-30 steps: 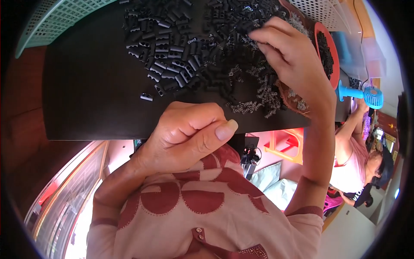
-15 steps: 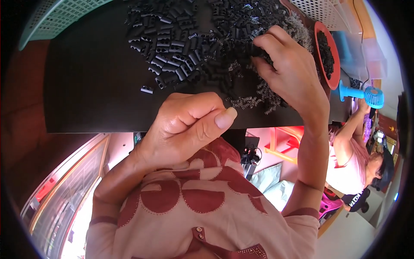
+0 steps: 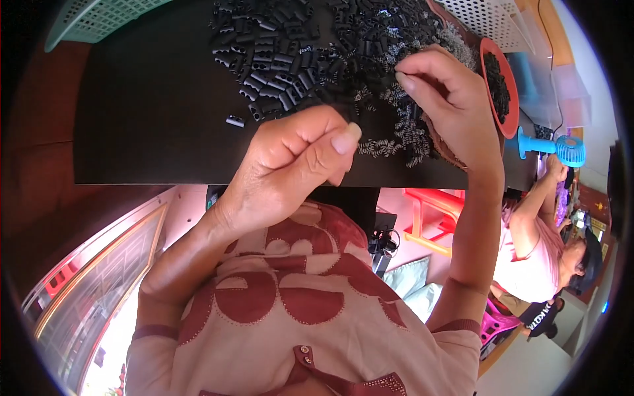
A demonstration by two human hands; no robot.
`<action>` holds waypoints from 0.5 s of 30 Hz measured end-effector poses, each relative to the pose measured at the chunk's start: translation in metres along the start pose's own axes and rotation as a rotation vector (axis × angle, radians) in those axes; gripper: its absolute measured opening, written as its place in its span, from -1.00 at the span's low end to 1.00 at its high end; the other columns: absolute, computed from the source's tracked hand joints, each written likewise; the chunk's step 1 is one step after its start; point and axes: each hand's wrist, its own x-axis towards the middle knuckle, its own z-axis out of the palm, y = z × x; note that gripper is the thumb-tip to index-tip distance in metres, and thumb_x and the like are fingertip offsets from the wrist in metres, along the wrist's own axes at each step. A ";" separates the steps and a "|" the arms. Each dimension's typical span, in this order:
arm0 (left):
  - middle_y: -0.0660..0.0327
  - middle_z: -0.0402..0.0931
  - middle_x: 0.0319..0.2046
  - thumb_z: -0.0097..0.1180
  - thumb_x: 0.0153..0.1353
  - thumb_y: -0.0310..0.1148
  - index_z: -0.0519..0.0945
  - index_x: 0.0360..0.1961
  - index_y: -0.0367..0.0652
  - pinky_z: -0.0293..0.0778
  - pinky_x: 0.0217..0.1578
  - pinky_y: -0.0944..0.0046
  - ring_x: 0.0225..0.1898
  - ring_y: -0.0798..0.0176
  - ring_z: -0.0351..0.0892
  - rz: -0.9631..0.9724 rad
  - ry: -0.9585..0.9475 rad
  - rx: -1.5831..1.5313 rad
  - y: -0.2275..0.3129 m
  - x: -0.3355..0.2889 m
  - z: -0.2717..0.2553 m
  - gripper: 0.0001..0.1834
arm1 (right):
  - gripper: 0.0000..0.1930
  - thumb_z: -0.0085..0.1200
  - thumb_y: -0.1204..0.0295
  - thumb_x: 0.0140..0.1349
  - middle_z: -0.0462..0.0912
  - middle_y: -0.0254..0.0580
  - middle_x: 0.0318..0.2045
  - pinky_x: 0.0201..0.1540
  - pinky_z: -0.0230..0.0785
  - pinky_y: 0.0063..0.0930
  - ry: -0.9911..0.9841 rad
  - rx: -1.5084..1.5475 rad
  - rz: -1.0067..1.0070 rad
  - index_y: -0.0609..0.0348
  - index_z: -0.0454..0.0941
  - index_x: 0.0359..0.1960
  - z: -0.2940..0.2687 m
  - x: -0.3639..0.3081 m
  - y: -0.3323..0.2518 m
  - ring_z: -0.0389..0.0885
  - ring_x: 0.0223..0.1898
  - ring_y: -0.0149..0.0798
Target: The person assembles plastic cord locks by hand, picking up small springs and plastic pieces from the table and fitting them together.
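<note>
Since earlier, right hand [image 3: 442, 99] slid left onto the springs [image 3: 396, 142], fingertips pinching; left hand [image 3: 297, 158] curled shut above the tabletop [image 3: 145, 119], contents unseen. Best pinch one spring cleanly.

No labels, signs or screens can be made out. The nearest to packages are clear plastic containers [image 3: 568, 92] at the upper right, stacked beside the table [image 3: 152, 125], pale and see-through, their contents too blurred to tell. A dark garment [image 3: 543, 317] at the lower right bears white print, too small to describe.
</note>
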 end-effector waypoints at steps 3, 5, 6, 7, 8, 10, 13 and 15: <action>0.26 0.43 -0.49 -0.18 0.44 -0.23 0.42 -0.31 -0.25 0.28 -0.55 0.50 -0.60 0.52 0.29 0.024 0.056 -0.093 -0.005 0.002 0.003 -0.71 | -0.91 0.14 0.55 0.20 0.56 -0.50 -0.43 -0.34 0.29 -0.76 -0.052 0.441 0.260 0.26 0.56 -0.27 -0.009 -0.006 -0.024 0.43 -0.39 -0.70; 0.24 0.47 -0.45 -0.17 0.44 -0.19 0.45 -0.24 -0.28 0.39 -0.50 0.47 -0.55 0.48 0.36 -0.042 0.141 -0.156 -0.002 0.003 0.007 -0.67 | -0.91 0.15 0.56 0.19 0.56 -0.50 -0.44 -0.34 0.29 -0.76 -0.047 0.512 0.271 0.26 0.56 -0.28 -0.011 -0.008 -0.036 0.43 -0.40 -0.69; 0.24 0.47 -0.45 -0.17 0.44 -0.19 0.45 -0.24 -0.28 0.39 -0.50 0.47 -0.55 0.48 0.36 -0.040 0.142 -0.153 0.001 0.003 0.009 -0.67 | -0.91 0.16 0.58 0.18 0.55 -0.50 -0.44 -0.34 0.30 -0.77 -0.044 0.589 0.283 0.26 0.56 -0.28 -0.011 -0.009 -0.041 0.44 -0.40 -0.68; 0.23 0.48 -0.44 -0.17 0.43 -0.18 0.45 -0.22 -0.28 0.43 -0.47 0.44 -0.52 0.47 0.39 -0.057 0.136 -0.185 0.003 0.004 0.011 -0.66 | -0.91 0.16 0.60 0.17 0.55 -0.50 -0.44 -0.37 0.29 -0.75 -0.032 0.601 0.237 0.25 0.55 -0.29 -0.008 -0.010 -0.042 0.43 -0.41 -0.68; 0.23 0.49 -0.43 -0.17 0.43 -0.16 0.46 -0.19 -0.29 0.46 -0.45 0.42 -0.49 0.45 0.42 -0.074 0.131 -0.217 0.005 0.005 0.012 -0.65 | -0.90 0.16 0.61 0.16 0.54 -0.48 -0.45 -0.38 0.28 -0.74 -0.052 0.560 0.217 0.25 0.55 -0.29 -0.008 -0.011 -0.046 0.43 -0.41 -0.68; 0.22 0.49 -0.42 -0.16 0.43 -0.16 0.45 -0.19 -0.27 0.47 -0.45 0.40 -0.46 0.46 0.44 -0.088 0.124 -0.244 0.008 0.007 0.012 -0.66 | -0.87 0.13 0.69 0.12 0.52 -0.26 -0.32 -0.36 0.23 -0.75 -0.077 0.445 0.118 0.34 0.51 -0.28 -0.004 -0.011 -0.055 0.42 -0.36 -0.55; 0.21 0.51 -0.42 -0.15 0.42 -0.19 0.45 -0.15 -0.25 0.46 -0.48 0.39 -0.48 0.45 0.44 -0.125 0.108 -0.422 0.003 0.004 0.010 -0.69 | -0.83 0.12 0.75 0.08 0.52 -0.17 -0.30 -0.35 0.30 -0.71 -0.022 0.506 -0.043 0.38 0.53 -0.26 0.006 -0.009 -0.069 0.48 -0.35 -0.48; 0.22 0.51 -0.42 -0.12 0.42 -0.20 0.47 -0.16 -0.24 0.46 -0.47 0.41 -0.48 0.48 0.44 -0.128 0.091 -0.549 0.003 0.000 0.010 -0.70 | -0.82 0.12 0.75 0.07 0.53 -0.16 -0.30 -0.35 0.30 -0.71 -0.018 0.491 -0.065 0.37 0.54 -0.25 0.007 -0.010 -0.074 0.48 -0.35 -0.48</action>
